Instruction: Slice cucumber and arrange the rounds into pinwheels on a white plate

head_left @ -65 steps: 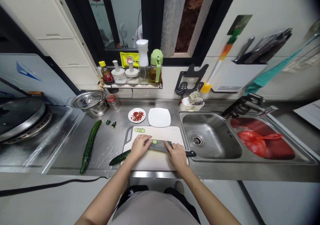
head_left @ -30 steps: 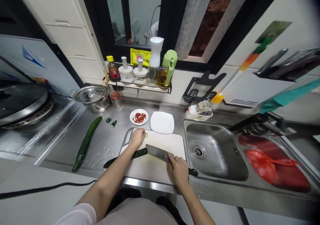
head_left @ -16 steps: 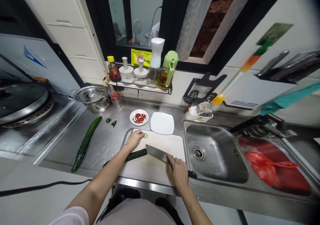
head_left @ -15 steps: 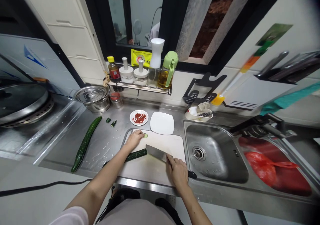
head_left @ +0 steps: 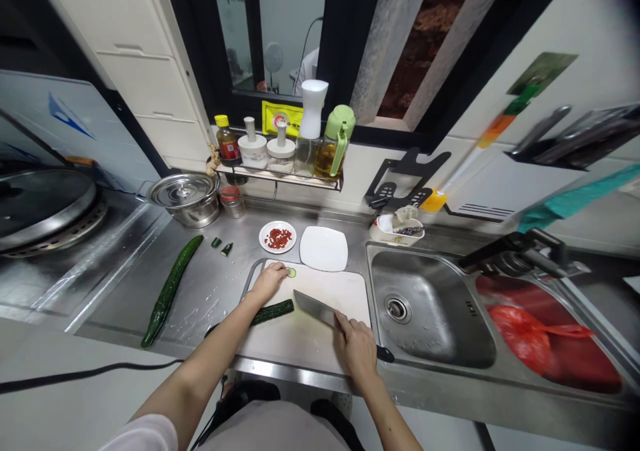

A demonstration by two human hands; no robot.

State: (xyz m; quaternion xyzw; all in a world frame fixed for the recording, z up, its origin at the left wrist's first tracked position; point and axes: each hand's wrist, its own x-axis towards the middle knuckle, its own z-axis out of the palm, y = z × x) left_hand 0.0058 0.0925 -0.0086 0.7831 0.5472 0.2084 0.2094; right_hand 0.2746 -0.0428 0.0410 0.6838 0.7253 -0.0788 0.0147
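Note:
My right hand (head_left: 356, 339) is closed round the handle of a kitchen knife (head_left: 315, 309), its broad blade lying over the white cutting board (head_left: 320, 351). Near the board's upper left, the fingertips of my left hand (head_left: 271, 279) are closed at a pale green cucumber slice (head_left: 291, 273). Below that hand a dark green cut cucumber (head_left: 274, 310) rests on the board, its left part hidden behind my left forearm. The cut end points toward the knife tip, with a small gap between them.
Behind the board stand a plate of chopped red pieces (head_left: 287, 226) and a white square plate (head_left: 324, 248). A whole cucumber (head_left: 171, 291) and small cucumber ends (head_left: 227, 249) lie left. The sink (head_left: 430, 304) is right; a condiment shelf (head_left: 300, 179) hangs behind.

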